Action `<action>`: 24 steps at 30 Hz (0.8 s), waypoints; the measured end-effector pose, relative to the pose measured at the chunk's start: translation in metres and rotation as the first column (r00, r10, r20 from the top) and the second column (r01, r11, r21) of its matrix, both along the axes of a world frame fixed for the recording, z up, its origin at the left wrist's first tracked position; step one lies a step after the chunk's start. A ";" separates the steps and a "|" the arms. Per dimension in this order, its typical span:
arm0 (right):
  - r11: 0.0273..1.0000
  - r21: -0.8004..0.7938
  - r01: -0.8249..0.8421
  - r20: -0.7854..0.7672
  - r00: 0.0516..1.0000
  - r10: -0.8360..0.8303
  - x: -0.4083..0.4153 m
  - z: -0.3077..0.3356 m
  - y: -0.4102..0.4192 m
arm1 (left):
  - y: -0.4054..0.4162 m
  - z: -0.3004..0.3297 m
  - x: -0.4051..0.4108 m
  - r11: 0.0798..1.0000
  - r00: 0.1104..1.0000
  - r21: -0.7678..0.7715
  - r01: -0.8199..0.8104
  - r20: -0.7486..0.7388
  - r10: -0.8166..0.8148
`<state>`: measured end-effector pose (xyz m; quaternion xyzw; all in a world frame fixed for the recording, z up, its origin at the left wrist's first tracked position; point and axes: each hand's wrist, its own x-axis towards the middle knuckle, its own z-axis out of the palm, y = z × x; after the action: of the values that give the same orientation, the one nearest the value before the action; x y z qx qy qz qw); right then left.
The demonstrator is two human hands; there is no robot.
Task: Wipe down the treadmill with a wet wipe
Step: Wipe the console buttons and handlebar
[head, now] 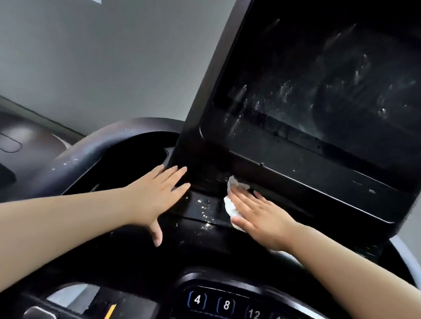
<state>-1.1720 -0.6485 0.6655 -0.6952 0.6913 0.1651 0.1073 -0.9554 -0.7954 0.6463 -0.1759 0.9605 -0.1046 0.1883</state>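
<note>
The black treadmill console (279, 159) fills the right and centre of the head view, and its dark screen (334, 80) shows wet streaks. My right hand (260, 216) lies flat with straight fingers on a white wet wipe (230, 205), pressing it on the ledge under the screen. The wipe's edge sticks out past my fingertips. My left hand (159, 193) rests flat with spread fingers on the console's left side, beside the screen's lower corner. Droplets glisten on the black surface between the two hands.
A button panel (239, 308) with numbers 4, 8, 12 and a fan symbol sits at the bottom. The curved black handlebar (111, 142) arcs at the left, with a cup recess behind it. A grey wall and another machine are at the left.
</note>
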 end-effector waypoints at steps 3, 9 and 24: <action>0.998 -0.017 -0.061 0.022 0.998 0.061 0.031 -0.005 -0.033 | 0.000 -0.002 0.000 0.989 0.989 0.018 -0.148 0.019 0.148; 0.984 0.020 -0.179 -0.049 0.982 0.180 0.015 0.005 -0.027 | -0.003 -0.005 0.004 0.953 0.957 0.082 -0.291 0.041 0.289; 0.950 0.024 -0.312 -0.100 0.944 0.313 0.047 -0.002 -0.074 | -0.005 -0.022 0.037 0.938 0.967 0.245 -0.246 -0.006 0.255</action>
<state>-1.1252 -0.7222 0.6634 -0.7861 0.5763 0.2183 0.0468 -0.9179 -0.8001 0.6241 -0.2744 0.9393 0.0418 0.2019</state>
